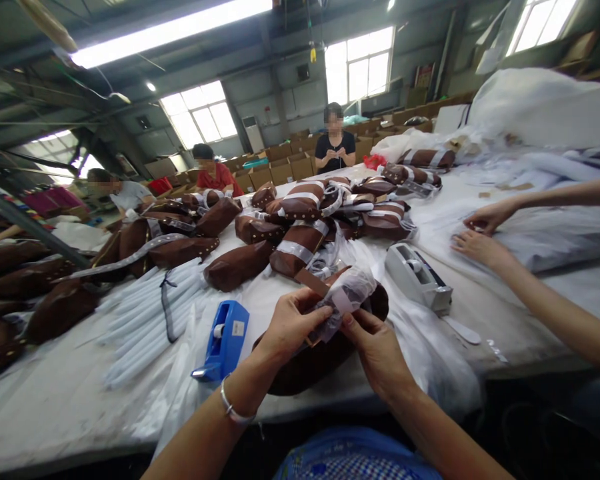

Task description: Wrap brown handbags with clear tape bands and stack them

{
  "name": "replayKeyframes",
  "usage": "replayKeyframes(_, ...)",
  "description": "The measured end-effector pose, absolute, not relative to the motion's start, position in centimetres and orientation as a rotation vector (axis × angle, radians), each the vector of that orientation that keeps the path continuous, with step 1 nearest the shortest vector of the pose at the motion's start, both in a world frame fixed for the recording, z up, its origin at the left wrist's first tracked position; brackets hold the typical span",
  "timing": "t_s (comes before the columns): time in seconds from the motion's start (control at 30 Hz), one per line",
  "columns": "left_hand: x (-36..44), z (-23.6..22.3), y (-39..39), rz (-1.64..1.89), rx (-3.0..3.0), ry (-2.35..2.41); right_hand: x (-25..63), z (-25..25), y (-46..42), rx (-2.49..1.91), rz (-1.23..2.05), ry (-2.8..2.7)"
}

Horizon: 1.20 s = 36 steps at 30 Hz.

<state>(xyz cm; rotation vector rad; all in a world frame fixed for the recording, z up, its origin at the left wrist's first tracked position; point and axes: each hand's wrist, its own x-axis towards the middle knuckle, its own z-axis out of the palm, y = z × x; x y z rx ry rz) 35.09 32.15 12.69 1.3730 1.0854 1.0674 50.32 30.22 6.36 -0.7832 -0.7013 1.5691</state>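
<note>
A dark brown leather bag (pixel 325 360) lies at the near edge of the white table (pixel 55 407). A clear plastic wrap (pixel 347 293) covers its strap and buckle. My left hand (pixel 290 323) pinches the wrapped strap from the left, fingers closed on it. From the right, my right hand (pixel 375 343) grips the same plastic-wrapped part, thumb and fingers pressed on it. A silver bracelet (pixel 233 410) circles my left wrist.
A blue tape dispenser (pixel 223 340) stands left of my hands, a grey tape dispenser (pixel 417 277) to the right. Several brown bags (pixel 300 230) are piled mid-table, white foam rolls (pixel 150 313) at left. A co-worker's hands (pixel 480 233) rest on white sheets at right. Other people work at the far end.
</note>
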Motion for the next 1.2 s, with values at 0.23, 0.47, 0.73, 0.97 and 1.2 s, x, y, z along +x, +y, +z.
replayKeyframes(0.23,35.8,13.1,31.8,1.074,1.419,1.249,51.2,6.8,31.0,-0.883,1.546,-0.840)
replayKeyframes(0.47,36.4,12.7,31.7,1.078,1.461,1.223,51.3,6.1,31.4,-0.859,1.588,-0.793)
replayKeyframes(0.73,36.4,13.2,31.3,1.090,1.464,1.277,51.0,6.5,31.4,-0.891,1.548,-0.803)
replayKeyframes(0.97,36.4,12.6,31.3,1.178,1.561,1.415,50.5,6.7,30.9,-0.905,1.500,-0.852)
replayKeyframes(1.2,35.6,12.9,31.0,1.161,1.635,1.392,51.0,7.0,30.3,-0.819,1.590,-0.829)
